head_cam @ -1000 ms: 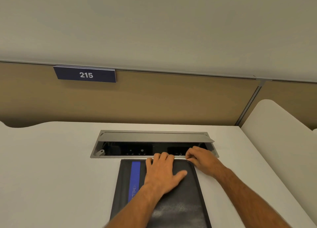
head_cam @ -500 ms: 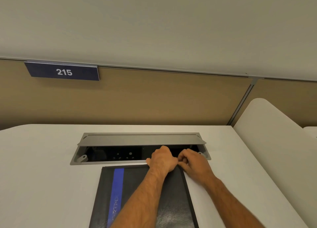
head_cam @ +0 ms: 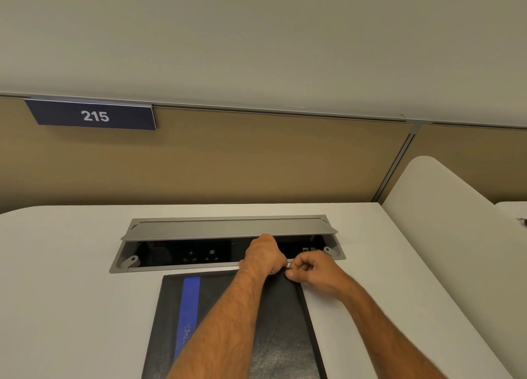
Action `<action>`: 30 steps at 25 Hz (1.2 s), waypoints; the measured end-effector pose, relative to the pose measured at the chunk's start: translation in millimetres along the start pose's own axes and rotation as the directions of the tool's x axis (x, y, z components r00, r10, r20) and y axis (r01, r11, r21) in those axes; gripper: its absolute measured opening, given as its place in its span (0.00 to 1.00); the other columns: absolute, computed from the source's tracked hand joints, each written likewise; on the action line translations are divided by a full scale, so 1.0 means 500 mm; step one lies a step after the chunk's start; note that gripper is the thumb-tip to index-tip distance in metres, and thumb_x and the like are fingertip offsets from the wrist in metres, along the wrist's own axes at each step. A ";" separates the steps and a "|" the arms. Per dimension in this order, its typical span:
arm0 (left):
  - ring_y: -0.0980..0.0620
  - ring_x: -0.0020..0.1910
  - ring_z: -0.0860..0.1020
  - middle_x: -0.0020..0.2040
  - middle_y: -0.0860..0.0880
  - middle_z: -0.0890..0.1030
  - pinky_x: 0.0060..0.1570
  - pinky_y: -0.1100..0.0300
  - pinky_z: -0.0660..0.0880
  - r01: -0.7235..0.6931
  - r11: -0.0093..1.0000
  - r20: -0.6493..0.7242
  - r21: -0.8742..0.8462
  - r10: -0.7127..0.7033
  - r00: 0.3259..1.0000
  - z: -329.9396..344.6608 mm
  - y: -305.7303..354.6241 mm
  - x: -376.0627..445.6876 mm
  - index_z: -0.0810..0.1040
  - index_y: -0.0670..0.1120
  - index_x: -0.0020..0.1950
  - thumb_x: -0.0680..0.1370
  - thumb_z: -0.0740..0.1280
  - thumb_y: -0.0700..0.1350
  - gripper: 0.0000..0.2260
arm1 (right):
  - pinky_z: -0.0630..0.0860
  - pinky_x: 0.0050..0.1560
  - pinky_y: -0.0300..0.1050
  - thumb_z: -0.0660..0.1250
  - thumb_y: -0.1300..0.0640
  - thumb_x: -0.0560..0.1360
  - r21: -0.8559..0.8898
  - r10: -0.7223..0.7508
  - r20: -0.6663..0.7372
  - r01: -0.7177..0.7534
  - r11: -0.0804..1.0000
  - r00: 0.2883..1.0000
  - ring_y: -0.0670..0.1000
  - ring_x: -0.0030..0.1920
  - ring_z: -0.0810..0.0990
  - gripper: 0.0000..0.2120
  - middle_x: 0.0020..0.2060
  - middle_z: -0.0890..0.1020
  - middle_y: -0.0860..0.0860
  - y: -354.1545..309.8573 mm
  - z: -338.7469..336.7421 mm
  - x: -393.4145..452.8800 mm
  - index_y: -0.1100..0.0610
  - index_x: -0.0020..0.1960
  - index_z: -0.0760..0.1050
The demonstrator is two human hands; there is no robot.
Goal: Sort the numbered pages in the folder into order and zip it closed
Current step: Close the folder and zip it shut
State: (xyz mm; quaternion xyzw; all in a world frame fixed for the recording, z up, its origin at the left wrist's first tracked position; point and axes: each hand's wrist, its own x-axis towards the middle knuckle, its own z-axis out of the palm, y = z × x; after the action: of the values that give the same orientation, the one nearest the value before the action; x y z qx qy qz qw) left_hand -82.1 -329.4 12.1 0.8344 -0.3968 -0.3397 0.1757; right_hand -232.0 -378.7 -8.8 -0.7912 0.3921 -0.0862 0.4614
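A black folder (head_cam: 282, 316) with a blue stripe lies closed on the white desk (head_cam: 65, 307), its far edge near the cable tray. My left hand (head_cam: 263, 254) grips the folder's far edge near the right corner, fingers curled over it. My right hand (head_cam: 312, 271) pinches something small at that far right corner, where the zip runs; the pull itself is hidden by my fingertips. No pages are visible.
A grey cable tray (head_cam: 228, 230) with its lid propped open is sunk into the desk just beyond the folder. A tan partition with a "215" sign (head_cam: 94, 115) stands behind. A white divider (head_cam: 445, 207) borders the desk on the right.
My left hand lifted off the folder cover and moved to its far edge, curling over it. My right hand came in to the far right corner and pinched there.
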 end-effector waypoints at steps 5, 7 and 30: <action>0.51 0.49 0.77 0.50 0.46 0.76 0.53 0.57 0.77 -0.041 0.999 -0.046 -0.002 0.041 0.998 -0.003 -0.008 -0.005 0.75 0.42 0.61 0.79 0.69 0.47 0.13 | 0.76 0.49 0.41 0.72 0.62 0.76 0.108 0.055 0.030 -0.058 0.992 0.998 0.48 0.43 0.81 0.07 0.36 0.82 0.49 -0.005 -0.010 -0.005 0.54 0.40 0.80; 0.50 0.49 0.78 0.50 0.46 0.77 0.52 0.58 0.77 -0.029 0.999 -0.061 -0.014 0.028 0.998 -0.010 -0.020 -0.006 0.76 0.42 0.61 0.79 0.69 0.48 0.14 | 0.75 0.47 0.41 0.72 0.62 0.75 0.103 0.068 0.025 -0.070 0.992 0.997 0.47 0.42 0.80 0.08 0.36 0.82 0.49 -0.008 -0.009 -0.006 0.54 0.39 0.80; 0.50 0.39 0.77 0.39 0.45 0.79 0.40 0.57 0.75 0.194 0.978 -0.262 -0.083 -0.209 0.942 -0.205 -0.289 -0.046 0.78 0.41 0.45 0.75 0.72 0.47 0.10 | 0.75 0.43 0.37 0.72 0.64 0.75 0.065 0.068 -0.040 -0.066 0.996 0.997 0.48 0.40 0.79 0.09 0.33 0.80 0.49 -0.013 0.000 -0.009 0.57 0.36 0.79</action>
State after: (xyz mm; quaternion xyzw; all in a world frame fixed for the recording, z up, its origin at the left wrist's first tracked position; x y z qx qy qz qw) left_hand 58.3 -219.0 13.0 0.9038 -0.2722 -0.2502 0.2157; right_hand -231.7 -373.6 -2.7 -0.7605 0.4253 -0.0999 0.4804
